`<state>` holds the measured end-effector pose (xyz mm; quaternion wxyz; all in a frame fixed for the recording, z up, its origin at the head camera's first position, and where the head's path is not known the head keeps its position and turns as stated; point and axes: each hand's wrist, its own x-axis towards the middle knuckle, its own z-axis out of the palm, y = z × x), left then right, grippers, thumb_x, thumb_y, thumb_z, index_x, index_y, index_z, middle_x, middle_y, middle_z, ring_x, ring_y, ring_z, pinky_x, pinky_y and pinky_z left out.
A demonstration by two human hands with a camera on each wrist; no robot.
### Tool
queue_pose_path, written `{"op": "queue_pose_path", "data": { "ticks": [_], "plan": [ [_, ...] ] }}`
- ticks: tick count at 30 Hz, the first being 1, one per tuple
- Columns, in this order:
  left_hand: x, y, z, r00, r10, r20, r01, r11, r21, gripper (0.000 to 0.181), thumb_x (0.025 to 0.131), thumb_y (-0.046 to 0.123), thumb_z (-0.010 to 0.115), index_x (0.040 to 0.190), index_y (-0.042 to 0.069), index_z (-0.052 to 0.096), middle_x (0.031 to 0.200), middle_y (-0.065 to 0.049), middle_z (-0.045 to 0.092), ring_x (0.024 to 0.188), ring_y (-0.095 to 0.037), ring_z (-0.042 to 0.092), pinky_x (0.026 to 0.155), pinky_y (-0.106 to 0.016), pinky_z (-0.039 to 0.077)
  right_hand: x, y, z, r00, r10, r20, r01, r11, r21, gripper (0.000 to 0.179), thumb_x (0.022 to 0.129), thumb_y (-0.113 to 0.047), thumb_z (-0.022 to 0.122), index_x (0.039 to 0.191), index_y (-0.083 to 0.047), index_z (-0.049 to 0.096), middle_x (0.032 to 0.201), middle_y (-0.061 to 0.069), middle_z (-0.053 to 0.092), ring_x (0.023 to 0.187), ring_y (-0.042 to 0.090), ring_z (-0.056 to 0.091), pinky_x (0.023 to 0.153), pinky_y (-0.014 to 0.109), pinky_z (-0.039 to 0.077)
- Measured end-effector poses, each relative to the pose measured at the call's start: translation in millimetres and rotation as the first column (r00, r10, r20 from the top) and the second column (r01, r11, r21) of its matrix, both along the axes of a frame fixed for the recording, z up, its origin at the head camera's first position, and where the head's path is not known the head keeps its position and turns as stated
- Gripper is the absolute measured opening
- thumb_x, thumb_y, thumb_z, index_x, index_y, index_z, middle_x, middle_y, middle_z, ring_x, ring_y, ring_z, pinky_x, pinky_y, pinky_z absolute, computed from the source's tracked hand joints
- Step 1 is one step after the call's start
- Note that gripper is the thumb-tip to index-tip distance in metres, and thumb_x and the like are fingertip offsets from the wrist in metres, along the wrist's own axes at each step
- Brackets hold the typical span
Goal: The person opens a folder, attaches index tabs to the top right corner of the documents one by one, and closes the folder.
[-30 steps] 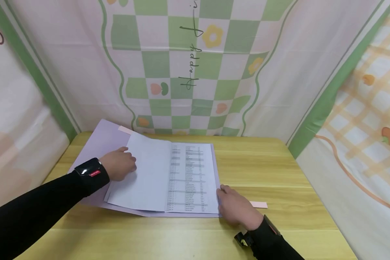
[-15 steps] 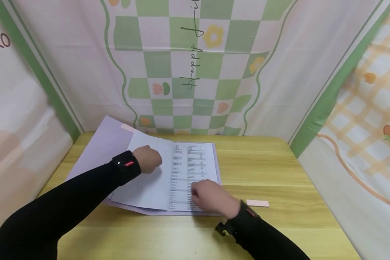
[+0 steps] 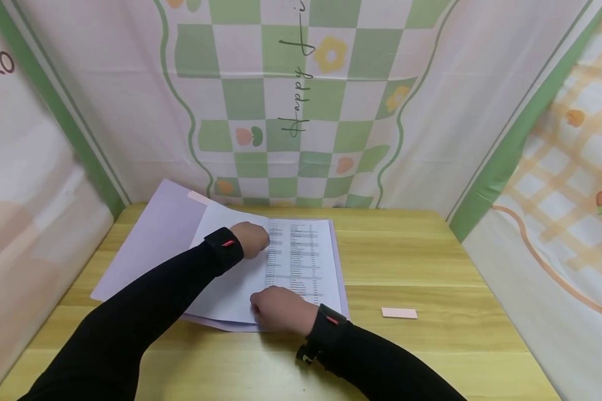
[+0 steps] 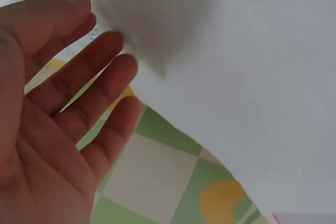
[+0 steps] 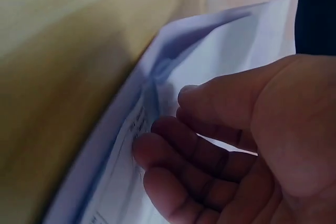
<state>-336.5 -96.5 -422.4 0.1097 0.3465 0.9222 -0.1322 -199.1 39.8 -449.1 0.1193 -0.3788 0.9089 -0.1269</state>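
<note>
An open lilac folder (image 3: pixel 145 245) lies on the wooden table, with a blank white page (image 3: pixel 231 298) on its left and a printed list sheet (image 3: pixel 303 256) on its right. At the upper part of the fold between them, my left hand (image 3: pixel 251 239) touches the paper. Its fingers (image 4: pixel 107 48) are loosely bent and hold nothing. My right hand (image 3: pixel 283 309) is at the lower end of the fold. Its fingers (image 5: pixel 157 150) curl loosely beside the printed sheet, the thumb close to the index finger, nothing pinched between them.
A small pink strip (image 3: pixel 399 313) lies on the table (image 3: pixel 396 250) right of the folder. Another pink strip (image 3: pixel 199 197) is at the top of the folder's left cover. A checked fabric backdrop (image 3: pixel 291 100) hangs behind the table's far edge.
My left hand has moved right across the blank page to the fold. My right hand has left the folder's right edge and moved left to the fold's lower end.
</note>
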Motion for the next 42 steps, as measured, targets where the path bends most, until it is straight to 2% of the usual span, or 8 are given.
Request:
{"op": "queue_pose_path", "data": {
  "ticks": [8, 13, 20, 25, 27, 34, 38, 42],
  "plan": [
    [-8.5, 2.8, -19.6, 1.0, 0.019, 0.0, -0.019, 0.999, 0.035, 0.011, 0.089, 0.01, 0.066, 0.078, 0.013, 0.067, 0.074, -0.001, 0.058, 0.067, -0.021, 0.049, 0.066, -0.038, 0.046, -1.8, -8, -17.1, 0.996, -0.015, 0.083, 0.015, 1.0, -0.001, 0.016, 0.095, -0.013, 0.063, 0.079, -0.016, 0.061, 0.064, -0.007, 0.049, 0.06, 0.009, 0.045, 0.056, 0.022, 0.038],
    [-5.9, 6.1, -19.2, 0.997, 0.014, 0.078, -0.014, 1.0, 0.006, 0.012, 0.085, 0.011, 0.068, 0.074, 0.012, 0.063, 0.072, 0.0, 0.055, 0.066, -0.02, 0.046, 0.061, -0.034, 0.04, -1.6, -10, -15.9, 0.997, -0.01, 0.077, 0.008, 1.0, 0.029, 0.023, 0.092, -0.011, 0.061, 0.07, -0.016, 0.057, 0.061, -0.007, 0.045, 0.058, 0.009, 0.044, 0.054, 0.022, 0.036],
    [9.4, 20.9, -17.5, 0.958, 0.087, 0.274, -0.062, 0.993, -0.101, 0.009, 0.084, 0.016, 0.068, 0.078, 0.011, 0.065, 0.078, -0.003, 0.058, 0.067, -0.02, 0.05, 0.059, -0.033, 0.039, -3.9, -6, -12.3, 0.997, -0.025, 0.076, 0.02, 0.997, 0.076, 0.024, 0.094, -0.014, 0.059, 0.071, -0.016, 0.057, 0.062, -0.007, 0.046, 0.057, 0.01, 0.046, 0.053, 0.023, 0.037],
    [23.5, 29.1, -12.6, 0.94, 0.124, 0.317, -0.075, 0.984, -0.16, 0.009, 0.087, 0.018, 0.067, 0.088, 0.01, 0.068, 0.083, -0.004, 0.061, 0.073, -0.022, 0.055, 0.063, -0.034, 0.043, -7.1, -6, -14.4, 0.995, -0.03, 0.09, 0.024, 0.997, 0.074, 0.025, 0.093, -0.014, 0.06, 0.069, -0.016, 0.056, 0.064, -0.006, 0.048, 0.058, 0.011, 0.048, 0.053, 0.024, 0.037],
    [25.1, 30.4, -13.1, 0.941, 0.138, 0.31, -0.087, 0.981, -0.171, 0.009, 0.089, 0.02, 0.065, 0.088, 0.011, 0.069, 0.084, -0.004, 0.061, 0.076, -0.022, 0.055, 0.066, -0.033, 0.042, -7.5, -7, -15.6, 0.994, -0.038, 0.104, 0.03, 0.997, 0.073, 0.024, 0.092, -0.014, 0.061, 0.069, -0.016, 0.057, 0.064, -0.006, 0.048, 0.058, 0.011, 0.049, 0.054, 0.024, 0.038],
    [17.8, 37.0, -9.8, 0.969, 0.144, 0.2, -0.114, 0.981, -0.157, 0.022, 0.096, 0.026, 0.057, 0.094, 0.009, 0.07, 0.085, -0.005, 0.062, 0.077, -0.022, 0.055, 0.072, -0.035, 0.044, -7.7, -6, -15.0, 0.991, -0.046, 0.122, 0.037, 0.996, 0.076, 0.021, 0.094, -0.016, 0.061, 0.073, -0.016, 0.058, 0.067, -0.007, 0.052, 0.06, 0.01, 0.051, 0.056, 0.024, 0.041],
    [0.2, 36.2, -17.0, 0.984, 0.149, 0.1, -0.14, 0.986, -0.096, 0.023, 0.098, 0.022, 0.055, 0.1, 0.007, 0.072, 0.088, -0.005, 0.066, 0.077, -0.022, 0.055, 0.075, -0.036, 0.046, -7.1, -5, -14.2, 0.992, -0.049, 0.119, 0.039, 0.996, 0.082, 0.02, 0.095, -0.016, 0.06, 0.076, -0.015, 0.058, 0.067, -0.006, 0.052, 0.061, 0.011, 0.05, 0.058, 0.024, 0.041],
    [-20.3, 30.6, -26.4, 0.993, 0.119, -0.016, -0.119, 0.993, -0.016, 0.021, 0.097, 0.013, 0.055, 0.089, 0.007, 0.073, 0.087, -0.008, 0.07, 0.078, -0.022, 0.062, 0.074, -0.039, 0.052, -5.1, -6, -13.2, 0.991, -0.038, 0.131, 0.026, 0.995, 0.098, 0.018, 0.096, -0.017, 0.06, 0.078, -0.014, 0.059, 0.067, -0.006, 0.051, 0.062, 0.011, 0.05, 0.059, 0.024, 0.041]
  ]
}}
